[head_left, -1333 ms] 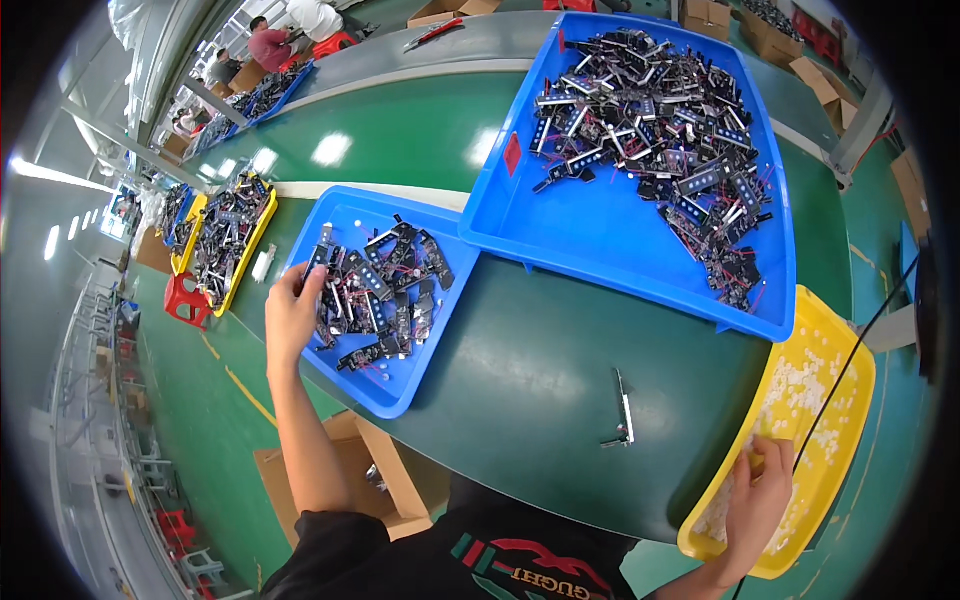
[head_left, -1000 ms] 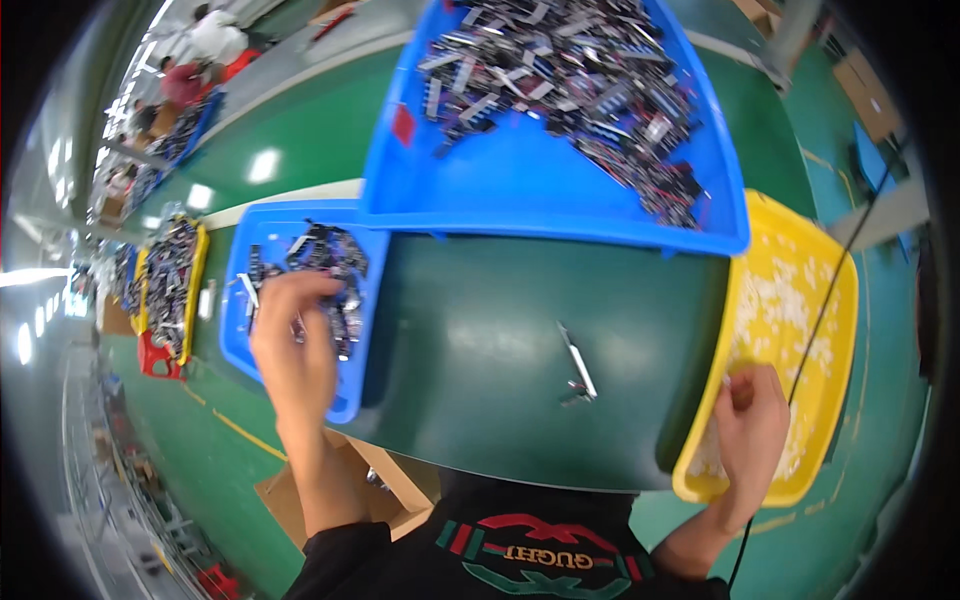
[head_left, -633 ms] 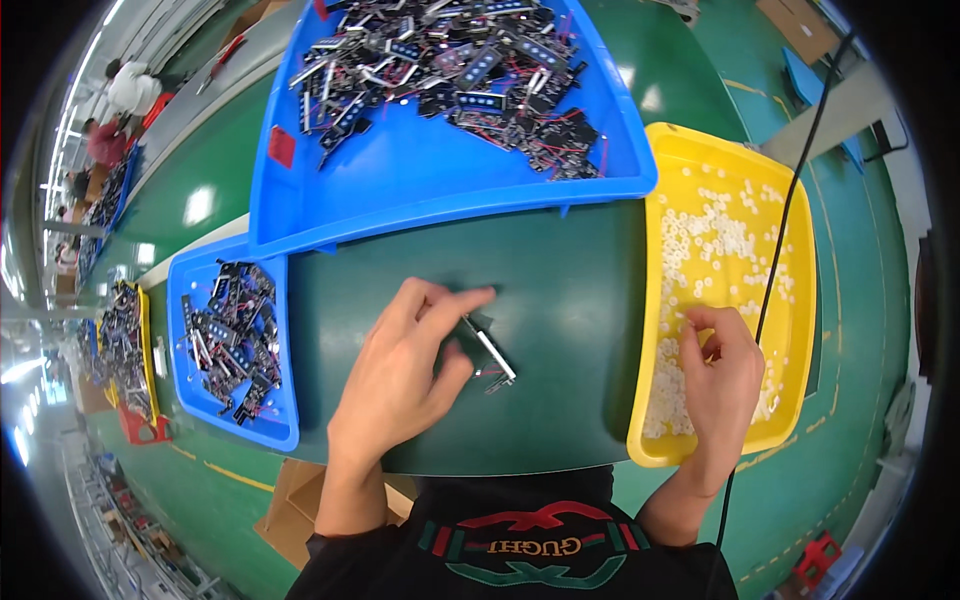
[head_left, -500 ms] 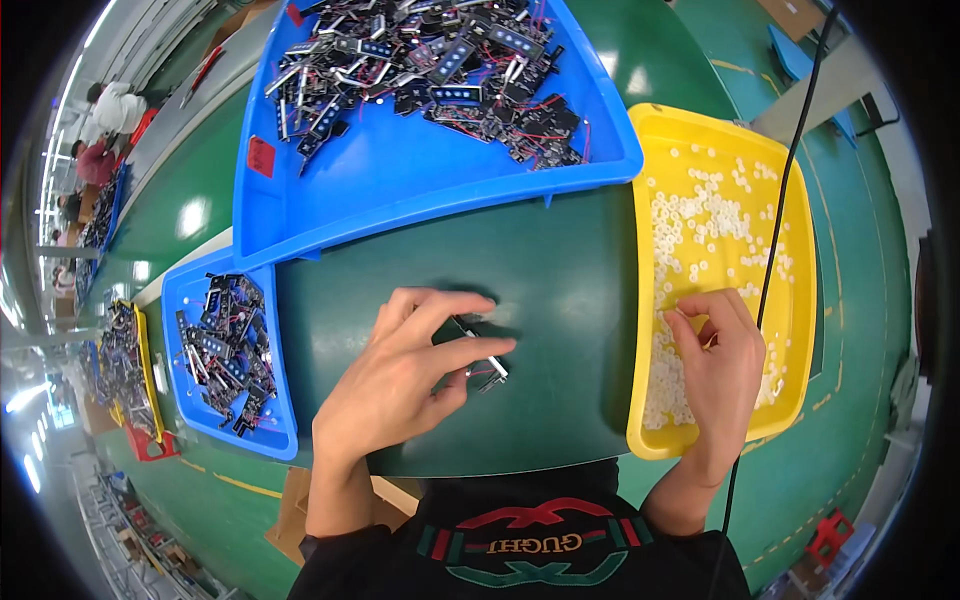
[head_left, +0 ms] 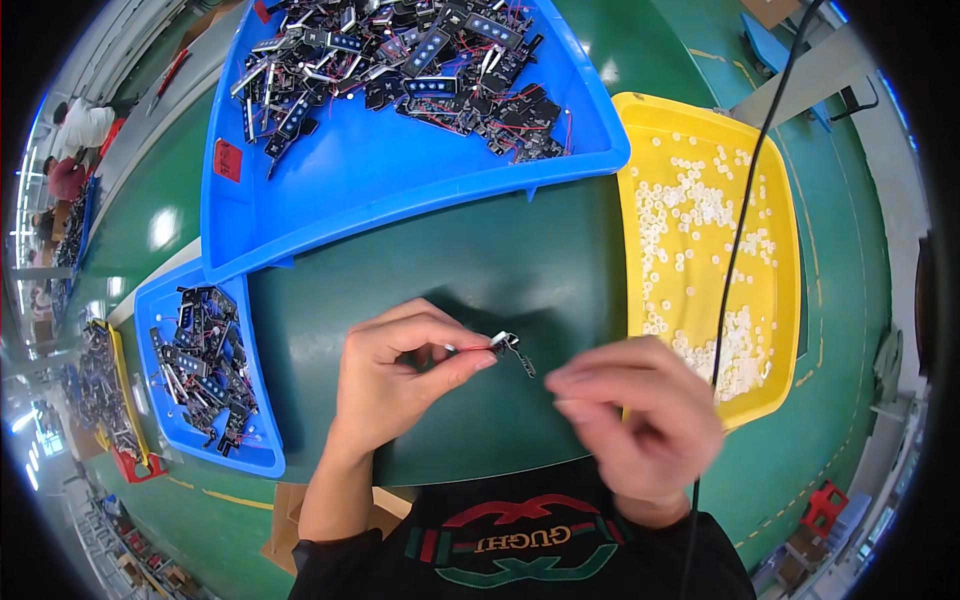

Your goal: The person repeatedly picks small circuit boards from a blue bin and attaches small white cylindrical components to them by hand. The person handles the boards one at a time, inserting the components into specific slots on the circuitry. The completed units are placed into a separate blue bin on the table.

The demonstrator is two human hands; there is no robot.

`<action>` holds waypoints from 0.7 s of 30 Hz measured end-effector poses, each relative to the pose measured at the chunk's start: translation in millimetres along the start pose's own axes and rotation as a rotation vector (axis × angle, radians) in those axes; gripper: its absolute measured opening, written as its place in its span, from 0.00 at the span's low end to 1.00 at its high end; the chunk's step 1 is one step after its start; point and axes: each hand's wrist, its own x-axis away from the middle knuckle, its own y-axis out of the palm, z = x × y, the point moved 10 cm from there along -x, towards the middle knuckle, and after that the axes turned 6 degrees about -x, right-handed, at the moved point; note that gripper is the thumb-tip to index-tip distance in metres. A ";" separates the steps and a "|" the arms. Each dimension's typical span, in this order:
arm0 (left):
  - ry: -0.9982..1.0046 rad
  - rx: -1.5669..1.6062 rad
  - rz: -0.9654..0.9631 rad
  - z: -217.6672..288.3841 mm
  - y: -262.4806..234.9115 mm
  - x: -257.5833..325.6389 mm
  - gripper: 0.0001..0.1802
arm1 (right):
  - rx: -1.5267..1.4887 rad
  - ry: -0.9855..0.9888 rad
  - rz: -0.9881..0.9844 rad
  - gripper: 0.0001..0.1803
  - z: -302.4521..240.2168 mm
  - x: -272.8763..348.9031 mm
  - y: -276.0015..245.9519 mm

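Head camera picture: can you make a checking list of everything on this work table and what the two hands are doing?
Surface: dark green mat, mostly bare.
Job's things: small black part with red wire, pinched by left hand.
Clutter: large blue tray of black parts; small blue tray; yellow tray of white pieces.
Grippers: left hand holds the part; right hand blurred, close beside it, grip unclear.
Cables: black cable crossing the yellow tray.
Surroundings: green floor, other benches, people far left.

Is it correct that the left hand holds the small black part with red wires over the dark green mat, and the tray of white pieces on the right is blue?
Not quite. In the head view the tray of white pieces is yellow. The left hand does hold the small black part over the dark green mat.
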 end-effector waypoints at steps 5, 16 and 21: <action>0.038 -0.048 0.096 3.6 -8.5 6.2 0.08 | -0.024 -0.095 -0.093 0.15 12.8 -8.3 44.9; 0.333 -0.386 0.292 28.7 -19.1 15.0 0.13 | 0.086 -0.122 -0.113 0.15 26.5 -3.1 61.3; 0.391 -0.416 0.312 36.0 -18.7 17.4 0.14 | 0.040 -0.093 -0.087 0.15 30.2 -2.1 61.7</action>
